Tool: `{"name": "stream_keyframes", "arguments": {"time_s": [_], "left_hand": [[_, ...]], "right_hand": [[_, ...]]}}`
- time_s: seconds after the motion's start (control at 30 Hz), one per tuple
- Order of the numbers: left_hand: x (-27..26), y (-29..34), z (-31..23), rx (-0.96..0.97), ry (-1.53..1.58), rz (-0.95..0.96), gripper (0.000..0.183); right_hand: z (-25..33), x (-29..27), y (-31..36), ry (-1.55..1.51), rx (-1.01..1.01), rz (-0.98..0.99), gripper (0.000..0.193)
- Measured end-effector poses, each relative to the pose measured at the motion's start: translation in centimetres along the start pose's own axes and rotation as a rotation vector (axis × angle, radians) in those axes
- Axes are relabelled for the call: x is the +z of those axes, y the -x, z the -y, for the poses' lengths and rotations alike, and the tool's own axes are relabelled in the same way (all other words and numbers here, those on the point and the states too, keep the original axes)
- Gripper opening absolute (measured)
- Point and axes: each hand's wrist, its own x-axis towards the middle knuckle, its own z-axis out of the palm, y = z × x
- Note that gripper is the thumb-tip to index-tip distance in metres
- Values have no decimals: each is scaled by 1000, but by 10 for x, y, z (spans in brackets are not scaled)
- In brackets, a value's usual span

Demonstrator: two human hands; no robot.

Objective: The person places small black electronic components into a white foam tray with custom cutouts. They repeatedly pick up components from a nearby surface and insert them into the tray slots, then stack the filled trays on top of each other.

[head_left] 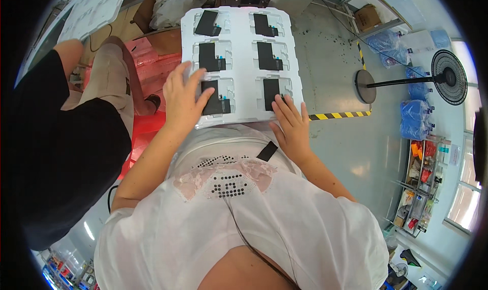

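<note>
A person in black is standing at the far left, beside a red surface. The left hand is lying flat on the white tray, fingers spread over the near-left black part. The tray is sitting in front of the person, six black parts in its pockets. The right hand is resting at the near edge, fingers pressed together, touching the near-right black part. This looks like seating or checking the front row; next, each part would need pressing level in its pocket. A fan is standing on the floor at right.
</note>
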Motion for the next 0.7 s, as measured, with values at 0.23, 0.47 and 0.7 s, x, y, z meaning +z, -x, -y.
{"name": "stream_keyframes", "arguments": {"time_s": [0.23,0.47,0.7], "left_hand": [[-5,-25,2,22,97,15,33],[23,-117,34,22,52,-128,36],[74,-181,84,241,-96,265,37]], "right_hand": [[-3,-11,1,-133,180,-69,34],[-21,-7,6,-208,291,-264,26],[-28,-12,-10,-208,236,-278,20]]}}
